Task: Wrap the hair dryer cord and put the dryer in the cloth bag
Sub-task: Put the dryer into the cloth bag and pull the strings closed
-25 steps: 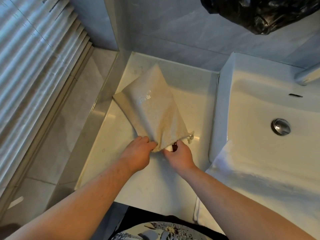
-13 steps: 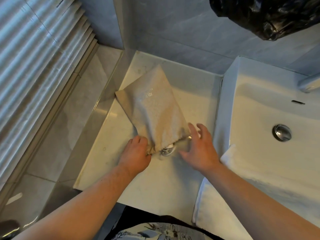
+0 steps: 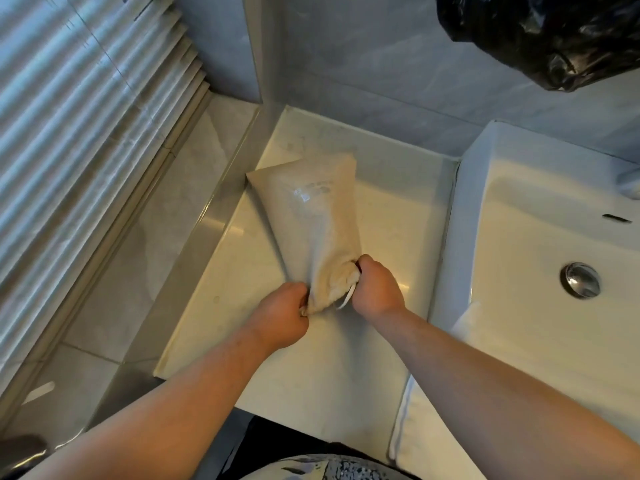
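Observation:
A beige cloth bag (image 3: 311,209) lies on the pale counter (image 3: 311,368), bulging, its mouth gathered tight toward me. My left hand (image 3: 280,317) grips the drawstring at the left side of the mouth. My right hand (image 3: 375,285) grips the white drawstring (image 3: 347,297) at the right side. The hair dryer and its cord are hidden inside the bag.
A white sink basin (image 3: 540,271) with a metal drain (image 3: 580,280) sits to the right. A white towel (image 3: 426,427) hangs over the counter's front right. A black plastic bag (image 3: 547,36) hangs at top right. The counter's left edge drops to a tiled floor (image 3: 138,258).
My right hand went from open beside the bag's mouth to gripping the drawstring. The mouth, which was loose, is now cinched tight between both hands.

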Tool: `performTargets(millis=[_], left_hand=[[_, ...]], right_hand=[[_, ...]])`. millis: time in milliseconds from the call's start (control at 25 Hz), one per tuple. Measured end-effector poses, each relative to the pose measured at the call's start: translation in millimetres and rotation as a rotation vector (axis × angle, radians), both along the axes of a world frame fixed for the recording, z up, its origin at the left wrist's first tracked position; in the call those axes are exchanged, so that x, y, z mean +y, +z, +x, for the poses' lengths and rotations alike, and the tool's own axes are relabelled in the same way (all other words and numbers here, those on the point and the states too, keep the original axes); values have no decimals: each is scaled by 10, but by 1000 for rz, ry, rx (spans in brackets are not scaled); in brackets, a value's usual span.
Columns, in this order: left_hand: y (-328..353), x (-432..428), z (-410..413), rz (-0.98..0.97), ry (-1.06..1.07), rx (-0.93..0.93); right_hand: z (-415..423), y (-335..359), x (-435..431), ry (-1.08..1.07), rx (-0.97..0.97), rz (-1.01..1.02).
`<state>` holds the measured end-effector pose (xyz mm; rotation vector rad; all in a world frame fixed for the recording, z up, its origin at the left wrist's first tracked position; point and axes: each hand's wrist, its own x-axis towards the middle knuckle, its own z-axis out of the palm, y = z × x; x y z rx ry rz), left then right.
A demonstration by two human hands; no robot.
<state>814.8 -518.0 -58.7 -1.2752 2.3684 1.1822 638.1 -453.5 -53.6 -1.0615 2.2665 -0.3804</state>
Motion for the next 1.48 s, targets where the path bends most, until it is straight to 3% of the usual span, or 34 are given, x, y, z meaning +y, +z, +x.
performTargets(millis=[160,240,400,520,680,1000,1080,1200,1280,1400,1480], left_hand=[[155,-81,-6,-14,32,62],[197,-115,13,-53,31,65],[116,-81,122,-105,23,24],[8,-11,194,-125,-31,5],[-58,52,199,-98,-50,8],[85,134,104,-184,-79,68],[96,156,98,-202,-63,65],[10,205,170,-197,-5,79],[-58,230,244,-172,80,87],[-113,227,368,-72,237,75],[-95,176,434,8,304,74]], right_hand=[[-22,121,-108,-111,84,167],[-10,81,-59,0,90,184],[-60,24,239,267,-94,142],[-25,42,389,343,-53,166],[119,29,198,172,62,107],[138,138,-139,-288,-134,40],[123,72,-42,-263,-222,12],[122,-52,234,-50,-145,-17],[103,-80,314,-110,-141,-29],[57,19,295,-311,-282,-60],[4,81,333,-289,-312,2]])
